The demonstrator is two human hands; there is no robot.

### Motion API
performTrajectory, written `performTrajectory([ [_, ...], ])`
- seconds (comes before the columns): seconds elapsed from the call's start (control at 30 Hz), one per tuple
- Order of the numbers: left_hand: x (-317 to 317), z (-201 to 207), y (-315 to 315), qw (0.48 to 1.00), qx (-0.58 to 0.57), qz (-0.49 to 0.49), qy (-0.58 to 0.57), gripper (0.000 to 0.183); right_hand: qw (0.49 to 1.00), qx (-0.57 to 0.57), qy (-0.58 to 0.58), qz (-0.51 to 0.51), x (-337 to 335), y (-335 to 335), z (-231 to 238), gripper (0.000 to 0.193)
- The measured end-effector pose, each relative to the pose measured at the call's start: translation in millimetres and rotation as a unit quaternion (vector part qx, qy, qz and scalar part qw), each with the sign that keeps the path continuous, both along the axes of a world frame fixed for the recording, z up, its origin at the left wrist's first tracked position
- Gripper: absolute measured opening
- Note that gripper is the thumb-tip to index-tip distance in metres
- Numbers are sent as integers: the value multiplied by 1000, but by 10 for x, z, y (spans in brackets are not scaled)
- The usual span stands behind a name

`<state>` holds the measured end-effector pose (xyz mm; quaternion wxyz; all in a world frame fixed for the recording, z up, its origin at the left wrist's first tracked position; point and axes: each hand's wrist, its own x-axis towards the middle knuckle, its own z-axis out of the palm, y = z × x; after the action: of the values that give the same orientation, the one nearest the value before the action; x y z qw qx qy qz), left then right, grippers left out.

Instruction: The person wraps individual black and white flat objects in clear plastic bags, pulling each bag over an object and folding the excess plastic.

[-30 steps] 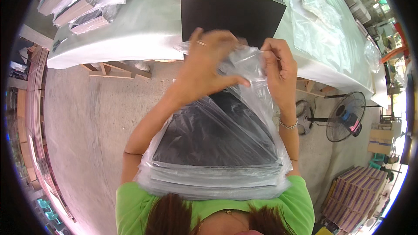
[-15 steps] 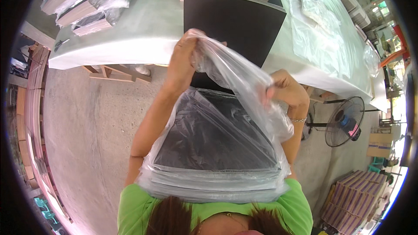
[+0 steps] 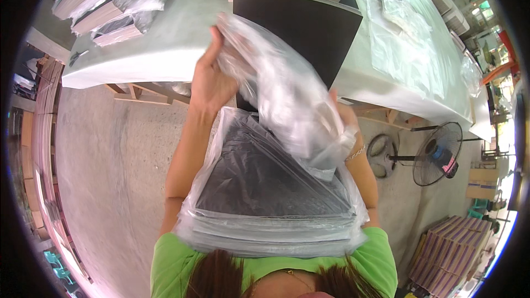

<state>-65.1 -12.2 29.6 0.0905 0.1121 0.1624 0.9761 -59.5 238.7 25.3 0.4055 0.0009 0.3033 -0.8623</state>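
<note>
A crumpled clear plastic bag stretches between my two hands, blurred by motion. My left hand holds its upper left end loosely, thumb raised and the fingers partly behind the film. At its lower right part, my right hand grips the bag; most of those fingers are hidden by plastic. Against my body, below the hands, rests a stack of flat clear plastic bags over a dark surface. Just beyond, a black flat board lies on top of a stack at the table's edge, partly covered by the bag.
The table has a pale cover. Plastic-wrapped stacks lie at its far left, beside scissors. More plastic sheeting spreads on the right. A standing fan and striped cartons stand on the floor at right.
The bag has swung up and bunched between my hands. My left hand has moved slightly left and down, its thumb lifting away. My right hand has shifted left and slightly down, behind the plastic.
</note>
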Motion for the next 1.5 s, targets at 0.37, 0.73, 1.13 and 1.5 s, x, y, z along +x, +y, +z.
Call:
performTrajectory([
  [0.37,6,-1059,-376,978,-4,-192,77,69,891,-378,229,-107,-290,320,96,90],
  [0.73,379,-786,-420,995,70,-14,66,78,959,-257,124,10,-348,504,-251,91],
  [1.13,-578,63,-355,719,-561,402,84,15,779,315,410,-356,-723,451,252,49],
  [1.5,-521,262,-197,451,-726,492,168,62,520,504,540,-430,-1084,274,328,44],
])
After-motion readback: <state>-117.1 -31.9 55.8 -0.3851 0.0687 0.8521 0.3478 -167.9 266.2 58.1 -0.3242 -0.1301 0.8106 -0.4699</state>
